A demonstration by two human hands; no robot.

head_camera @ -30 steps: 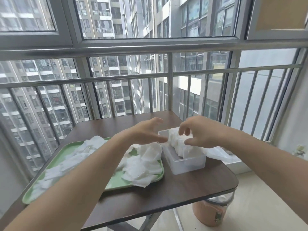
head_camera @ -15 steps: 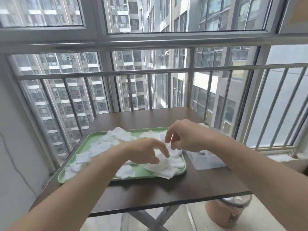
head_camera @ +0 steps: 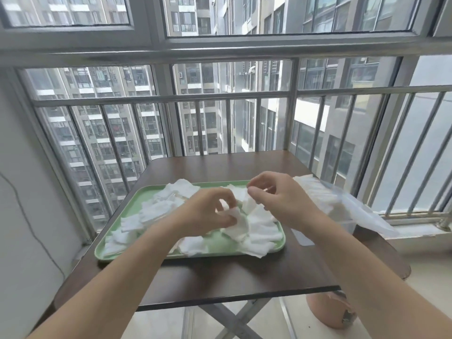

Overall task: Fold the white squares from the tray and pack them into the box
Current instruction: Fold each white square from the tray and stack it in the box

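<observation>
A green tray (head_camera: 115, 237) on the dark table holds several loose white squares (head_camera: 156, 209), spread from its left end to its right end. Both hands hover over the tray's right half. My left hand (head_camera: 208, 214) pinches the lower edge of one white square (head_camera: 241, 216). My right hand (head_camera: 276, 199) pinches the same square's upper edge between thumb and fingers. To the right stands the clear plastic box (head_camera: 342, 216) with folded white squares inside, partly hidden behind my right wrist.
The brown folding table (head_camera: 232, 275) stands against a barred window. A clear plastic bag (head_camera: 367, 216) drapes over the box's right side. A pinkish bin (head_camera: 330, 311) sits on the floor under the table's right corner.
Both hands moved left from the box to the tray's right half and took hold of a white square. The view swung left too.
</observation>
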